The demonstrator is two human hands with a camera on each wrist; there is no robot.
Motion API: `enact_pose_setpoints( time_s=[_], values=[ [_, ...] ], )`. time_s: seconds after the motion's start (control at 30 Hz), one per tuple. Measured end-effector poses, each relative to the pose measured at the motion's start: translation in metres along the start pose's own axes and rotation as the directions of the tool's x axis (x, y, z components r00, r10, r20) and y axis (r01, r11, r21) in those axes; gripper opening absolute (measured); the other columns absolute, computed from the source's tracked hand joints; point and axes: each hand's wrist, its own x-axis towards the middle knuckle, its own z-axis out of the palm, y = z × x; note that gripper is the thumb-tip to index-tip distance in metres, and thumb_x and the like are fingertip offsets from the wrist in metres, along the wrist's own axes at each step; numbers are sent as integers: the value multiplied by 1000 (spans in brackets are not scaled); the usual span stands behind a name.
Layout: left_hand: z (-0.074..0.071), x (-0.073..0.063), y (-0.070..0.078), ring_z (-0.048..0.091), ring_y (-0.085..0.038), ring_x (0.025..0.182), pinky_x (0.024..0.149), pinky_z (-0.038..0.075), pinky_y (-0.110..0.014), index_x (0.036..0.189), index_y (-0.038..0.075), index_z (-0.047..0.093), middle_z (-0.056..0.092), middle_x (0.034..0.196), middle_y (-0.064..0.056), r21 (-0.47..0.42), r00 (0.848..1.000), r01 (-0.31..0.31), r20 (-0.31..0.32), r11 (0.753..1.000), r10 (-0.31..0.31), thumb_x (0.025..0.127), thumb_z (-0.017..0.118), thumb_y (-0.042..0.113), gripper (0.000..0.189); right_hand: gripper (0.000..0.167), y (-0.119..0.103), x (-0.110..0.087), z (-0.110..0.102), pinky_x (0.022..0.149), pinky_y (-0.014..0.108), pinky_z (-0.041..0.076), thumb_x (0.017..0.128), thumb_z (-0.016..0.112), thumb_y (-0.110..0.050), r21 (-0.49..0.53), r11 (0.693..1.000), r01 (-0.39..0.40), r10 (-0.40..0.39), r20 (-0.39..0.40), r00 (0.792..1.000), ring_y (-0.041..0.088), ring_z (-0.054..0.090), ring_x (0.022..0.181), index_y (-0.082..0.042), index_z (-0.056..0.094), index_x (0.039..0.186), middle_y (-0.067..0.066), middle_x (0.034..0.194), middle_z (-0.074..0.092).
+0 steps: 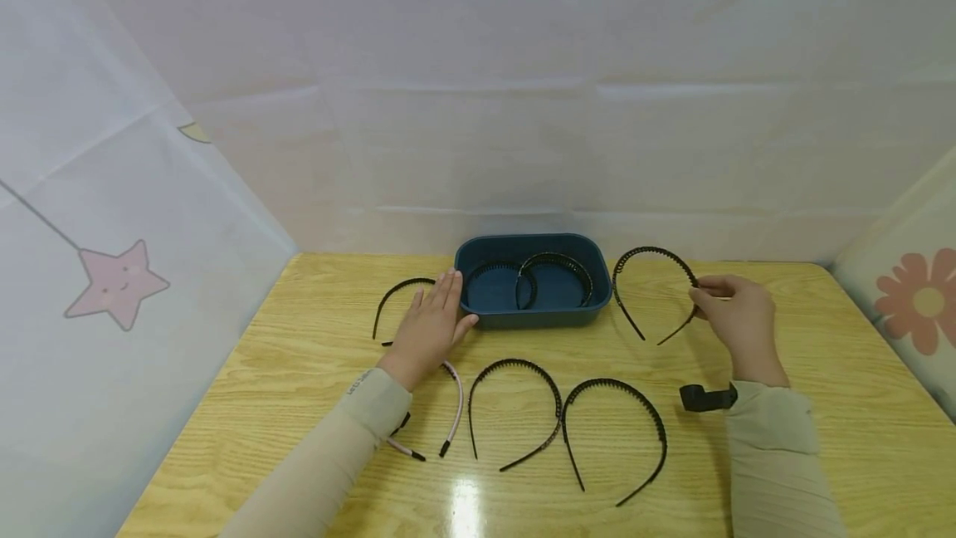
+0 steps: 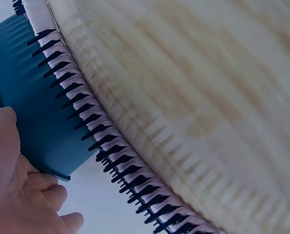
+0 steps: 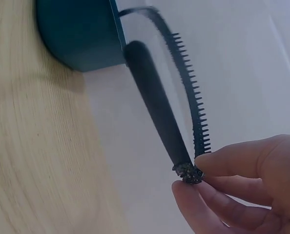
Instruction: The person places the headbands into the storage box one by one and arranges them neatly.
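A black toothed headband [image 1: 653,251] is pinched between the thumb and fingers of my right hand [image 1: 739,314], just right of the blue bin [image 1: 538,320]. In the right wrist view, the fingers hold the headband [image 3: 186,83] at a speckled part of its band, and one end lies near the bin's wall [image 3: 81,34]. My left hand [image 1: 429,326] rests with its fingers extended against the bin's left end. Inside the bin lie black headbands [image 1: 571,260]. From the left wrist, the hand [image 2: 18,180] touches the bin's side [image 2: 42,107].
Two black headbands [image 1: 515,362] [image 1: 616,382] lie in front of the bin. A pink headband [image 1: 457,405] is partly hidden under the left forearm, and a black headband [image 1: 381,305] lies left of the bin. Behind the wooden table [image 1: 821,330] hangs a pale sheet [image 1: 478,106].
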Motion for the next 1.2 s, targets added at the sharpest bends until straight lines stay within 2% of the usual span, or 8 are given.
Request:
enact_pose_setpoints(
  time_s=[0.1,0.17,0.33,0.57,0.87,1.2],
  values=[
    [0,0,0,10,-30,155,123,16,-57,163,3,6,6,169,-15,5,1000,-3,-4,1000,3,109,35,49,77,41,-5,-1,3,65,15,54,103,62,-21,46,999,-5,6,-3,1000,7,74,74,6,62,133,27,122,66],
    [0,0,0,11,-30,155,123,16,-57,163,3,6,6,169,-15,6,1000,-3,-6,1000,3,109,36,49,77,41,-8,-2,6,63,12,53,103,62,-20,80,997,4,-3,-8,1000,3,72,73,7,62,133,28,122,65],
    [1,-1,0,11,-30,155,123,16,-57,163,3,6,7,169,-15,10,1000,-6,-12,1000,7,109,36,50,77,40,-16,-3,13,65,14,56,102,63,-19,159,987,18,-16,-17,1000,-7,67,70,8,62,133,29,121,65],
    [2,0,-1,11,-30,155,123,16,-57,163,3,6,7,169,-15,19,1000,-12,-18,1000,13,109,35,50,77,41,-28,-5,26,68,14,57,102,65,-20,210,978,9,-6,-17,1000,0,71,76,8,62,132,28,120,66],
    [2,-1,-1,12,-30,155,123,15,-57,163,2,8,8,169,-15,16,1000,-15,-25,1000,15,109,36,49,76,38,-39,-5,43,67,16,58,100,67,-17,236,972,20,-19,-6,1000,-2,69,74,8,64,129,27,117,67],
    [2,0,-1,13,-30,155,123,18,-57,162,1,11,9,169,-16,33,999,-17,-30,999,18,109,37,50,77,36,-51,6,57,71,20,60,99,68,-13,288,957,19,-24,16,1000,-8,65,70,9,64,128,27,117,66]
  ],
)
